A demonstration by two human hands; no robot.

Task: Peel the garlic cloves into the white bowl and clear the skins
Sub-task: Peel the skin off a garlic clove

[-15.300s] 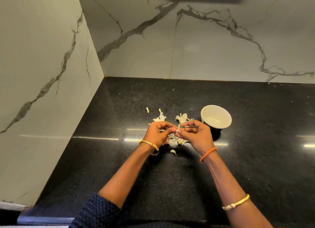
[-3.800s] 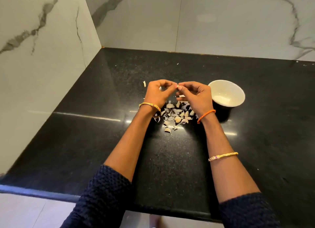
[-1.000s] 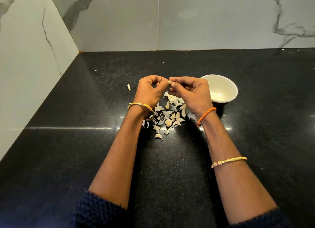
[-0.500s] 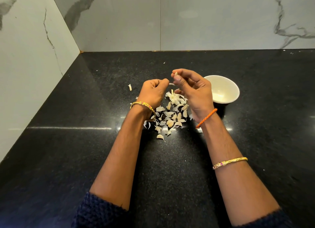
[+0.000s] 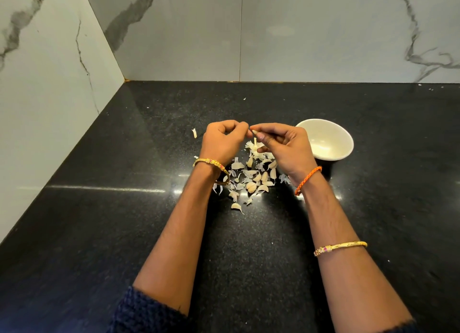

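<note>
Head view: my right hand [image 5: 286, 146] pinches a garlic clove [image 5: 254, 133] at its fingertips, left of the white bowl [image 5: 326, 139]; my left hand [image 5: 224, 141] curls at the clove's other side, contents unclear. The bowl sits nearer my right hand; skins [image 5: 249, 178] litter the worktop [image 5: 124, 208] left of it.

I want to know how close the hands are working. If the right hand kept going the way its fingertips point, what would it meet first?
Most likely the left hand: the right hand pinches a garlic clove pointing leftward at it, nearly touching; depth is unclear.

Glossy black stone counter [image 5: 373, 183]
</note>
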